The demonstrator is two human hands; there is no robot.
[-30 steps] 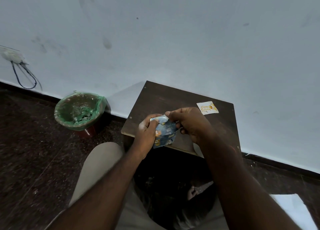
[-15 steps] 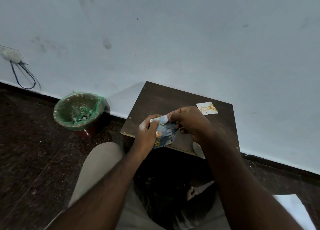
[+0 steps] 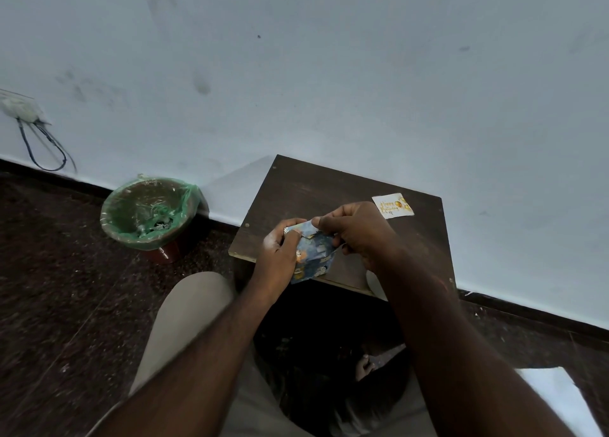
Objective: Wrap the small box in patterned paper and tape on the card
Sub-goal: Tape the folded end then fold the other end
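A small box covered in blue patterned paper (image 3: 313, 255) is held in the air over the front edge of a dark wooden table (image 3: 296, 189). My left hand (image 3: 278, 250) grips its left side with the thumb on top. My right hand (image 3: 354, 229) pinches a paper flap at the box's top right. A white "Happy Birthday" card (image 3: 392, 205) lies flat on the table at the back right, just beyond my right hand.
A bin lined with a green bag (image 3: 150, 212) stands on the dark floor left of the table. Scissors (image 3: 379, 362) lie on the floor under the table's front. White paper (image 3: 557, 397) lies at the lower right. A pale wall rises behind the table.
Both hands keep their hold on the wrapped box. My right fingers have shifted slightly on the top flap; the box stays in about the same place.
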